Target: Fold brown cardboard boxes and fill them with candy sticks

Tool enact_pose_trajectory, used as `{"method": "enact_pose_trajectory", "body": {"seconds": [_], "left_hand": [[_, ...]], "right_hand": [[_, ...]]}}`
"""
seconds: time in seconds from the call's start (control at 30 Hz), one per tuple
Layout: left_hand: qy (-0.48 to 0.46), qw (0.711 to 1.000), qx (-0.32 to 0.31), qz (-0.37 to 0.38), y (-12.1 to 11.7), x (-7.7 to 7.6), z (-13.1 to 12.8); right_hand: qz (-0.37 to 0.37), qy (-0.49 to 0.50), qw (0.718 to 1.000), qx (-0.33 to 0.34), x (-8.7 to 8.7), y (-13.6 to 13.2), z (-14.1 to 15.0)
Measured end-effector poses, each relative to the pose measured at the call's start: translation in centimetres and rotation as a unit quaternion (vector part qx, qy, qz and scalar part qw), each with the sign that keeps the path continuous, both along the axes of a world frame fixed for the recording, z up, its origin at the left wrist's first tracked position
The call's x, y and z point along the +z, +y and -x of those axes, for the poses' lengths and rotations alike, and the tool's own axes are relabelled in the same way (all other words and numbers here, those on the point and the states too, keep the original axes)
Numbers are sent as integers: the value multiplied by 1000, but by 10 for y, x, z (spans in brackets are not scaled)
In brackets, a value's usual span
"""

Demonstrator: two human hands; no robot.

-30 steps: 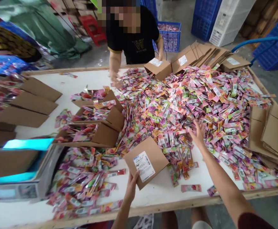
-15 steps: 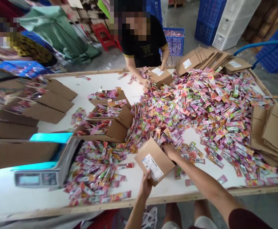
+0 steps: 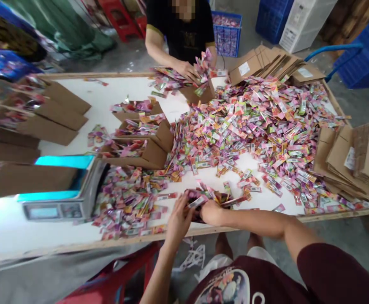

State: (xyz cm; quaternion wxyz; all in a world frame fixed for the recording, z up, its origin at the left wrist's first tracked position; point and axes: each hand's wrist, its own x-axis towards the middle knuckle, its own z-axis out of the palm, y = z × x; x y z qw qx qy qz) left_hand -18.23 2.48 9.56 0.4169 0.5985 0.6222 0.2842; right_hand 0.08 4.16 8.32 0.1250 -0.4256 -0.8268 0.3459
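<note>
Near the front edge of the table, a cardboard box [image 3: 188, 196] stands with its opening up, filled with small candy-like sachets [image 3: 218, 196]. My left hand [image 3: 178, 217] grips its left side, fingers over the rim. My right hand [image 3: 212, 212] is pushed into the sachets at the opening, its fingers hidden among them. Most of the box's walls are covered by my hands and the sachets. Behind it spreads a large heap of sachets [image 3: 279, 122], and a smaller pile [image 3: 127, 202] lies to the left.
Filled open boxes [image 3: 156, 154] stand left of the heap. A digital scale [image 3: 58, 209] carries a carton at far left. Flattened cartons [image 3: 339, 152] lie at right, more [image 3: 263, 63] at the back. Across the table, a co-worker's hand [image 3: 187, 71] is at another box [image 3: 197, 93].
The box has come toward the table's front edge and turned opening up; sachets now show in it. My right hand has moved from the heap into the box. The co-worker's box now shows sachets.
</note>
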Motion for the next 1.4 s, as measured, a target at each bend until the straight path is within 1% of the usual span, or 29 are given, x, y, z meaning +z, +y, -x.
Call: {"method": "enact_pose_trajectory", "body": {"seconds": [0.07,0.13,0.17,0.2,0.23,0.27,0.33,0.37,0.4,0.47,0.53,0.6,0.63,0.67,0.7,0.73,0.77,0.8,0.83,0.9,0.97,1.0,1.1,1.17,1.2,1.27,1.33,1.37,1.4], "left_hand": [[12,998,-67,2,3,10,-22],[19,995,-96,33,2,8,-39],[40,991,-116,56,2,5,-45],[74,983,-144,82,3,0,-50],[117,971,-182,106,5,-5,-55],[160,954,-221,126,9,-10,-58],[214,924,-280,150,20,-16,-62],[220,916,-298,155,27,-15,-63],[218,912,-311,154,32,-13,-62],[214,917,-311,129,37,-1,-58],[235,937,-251,58,32,14,-54],[263,949,-168,-39,19,27,-56],[271,947,-158,-74,12,31,-60],[274,941,-176,-87,6,32,-64],[272,935,-216,-75,1,30,-69],[268,927,-261,-38,-3,26,-74],[266,917,-296,14,-5,21,-78],[267,909,-313,68,-5,14,-80],[270,904,-314,110,-5,7,-81],[280,904,-293,138,-4,-3,-81],[280,912,-274,124,-4,-6,-77],[266,917,-270,121,-5,-4,-73],[163,941,-267,133,-8,14,-55],[119,959,-230,119,-10,29,-38],[128,968,-191,102,-11,36,-30],[200,975,-79,50,-10,43,-16],[276,961,16,19,-6,40,-10],[300,952,37,34,-3,36,-9],[313,947,39,66,0,29,-9]], "right_hand": [[1,-17,999,33,15,-9,-14],[-29,20,998,49,32,-20,-46],[-50,53,997,23,38,-26,-68],[-74,85,993,-30,39,-33,-93],[-93,108,983,-114,35,-42,-120],[-108,111,964,-218,25,-52,-147],[-113,76,906,-401,-12,-74,-197],[-93,42,880,-465,-37,-84,-219],[-55,4,866,-498,-62,-93,-237],[17,-67,837,-543,-111,-99,-262],[68,-112,813,-567,-146,-88,-273],[101,-136,804,-570,-165,-65,-266],[114,-145,813,-552,-170,-54,-257],[124,-154,833,-516,-171,-45,-245],[131,-162,862,-461,-172,-39,-229],[130,-168,895,-393,-170,-38,-211],[119,-171,923,-324,-169,-41,-193],[100,-174,943,-265,-167,-48,-175],[78,-178,955,-225,-165,-57,-160],[44,-182,962,-200,-163,-77,-139],[48,-174,958,-224,-161,-89,-136],[59,-163,954,-244,-160,-90,-139],[68,-110,930,-343,-152,-81,-164],[43,-76,901,-426,-142,-70,-185],[28,-64,885,-461,-136,-64,-195],[-4,-50,860,-508,-117,-54,-214],[-46,-30,845,-532,-93,-44,-226],[-71,-12,840,-537,-79,-40,-228],[-99,11,838,-536,-64,-36,-227]]}}
